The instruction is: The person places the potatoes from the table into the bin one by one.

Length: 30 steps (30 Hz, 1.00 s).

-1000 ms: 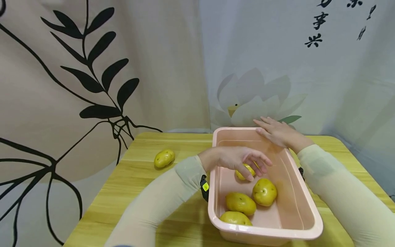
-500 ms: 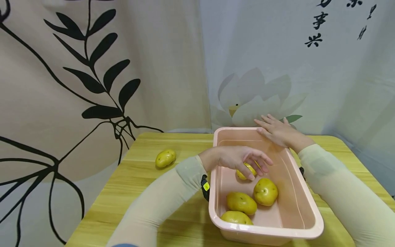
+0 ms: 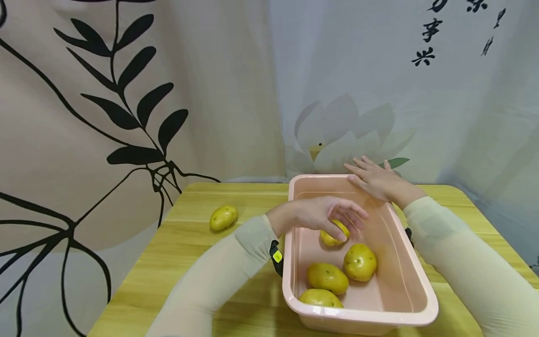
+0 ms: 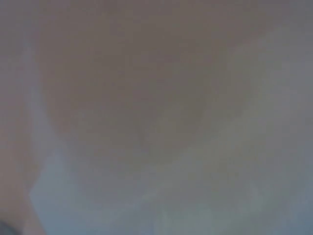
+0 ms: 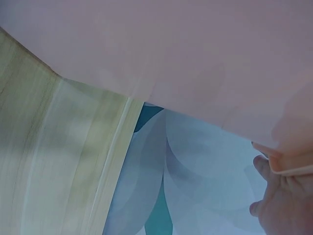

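Note:
My left hand (image 3: 324, 216) hangs over the pink plastic basin (image 3: 421, 281) with its fingers loosely bent and nothing held. Just below it, a yellow potato (image 3: 334, 234) lies on the basin floor, partly covered by the fingers. My right hand (image 3: 379, 180) rests on the basin's far right corner, fingers spread past the rim; in the right wrist view part of that hand (image 5: 281, 205) shows at the rim. Nearer the front of the basin lie a rounder potato (image 3: 360, 262), an oval one and another potato (image 3: 321, 298) partly hidden by the front wall.
One more potato (image 3: 223, 217) lies on the wooden table (image 3: 248, 290), left of the basin. A printed curtain (image 3: 236, 93) hangs close behind the table's far edge. The left wrist view is blurred, with nothing clear in it.
My left hand has risen slightly, showing more of the potato beneath it. The right hand stays on the rim. The potatoes and basin keep their places; the head view shifts slightly.

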Available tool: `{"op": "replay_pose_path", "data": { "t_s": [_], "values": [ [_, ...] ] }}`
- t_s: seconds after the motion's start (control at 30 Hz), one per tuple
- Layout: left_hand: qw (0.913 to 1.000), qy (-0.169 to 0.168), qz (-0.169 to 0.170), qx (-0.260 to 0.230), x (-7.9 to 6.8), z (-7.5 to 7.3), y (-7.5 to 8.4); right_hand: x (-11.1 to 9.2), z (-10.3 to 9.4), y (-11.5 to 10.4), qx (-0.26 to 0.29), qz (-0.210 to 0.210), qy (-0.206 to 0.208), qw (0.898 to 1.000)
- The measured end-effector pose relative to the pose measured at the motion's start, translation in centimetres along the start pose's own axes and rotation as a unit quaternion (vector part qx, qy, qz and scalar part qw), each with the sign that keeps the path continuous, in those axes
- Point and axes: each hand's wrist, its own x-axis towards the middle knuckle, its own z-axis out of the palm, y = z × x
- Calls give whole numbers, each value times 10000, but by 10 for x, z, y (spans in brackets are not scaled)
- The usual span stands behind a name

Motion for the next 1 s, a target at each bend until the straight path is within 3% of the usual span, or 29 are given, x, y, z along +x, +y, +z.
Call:
{"op": "replay_pose_path", "data": {
  "t_s": [0.17, 0.43, 0.63, 1.0],
  "values": [
    [9996, 270, 93, -67, -5, 0, 4, 2, 0, -2, 25, 17, -20, 10000],
    [9948, 603, 329, 754, -17, -6, 8, 3, 0, -1, -20, 1, -18, 10000],
    [9916, 958, 558, 668, -30, -9, 12, 2, 0, -1, -60, 17, -4, 10000],
    [9865, 1395, 566, 649, -61, -12, 17, 1, -2, -4, -46, -14, 50, 10000]
  ]
}}
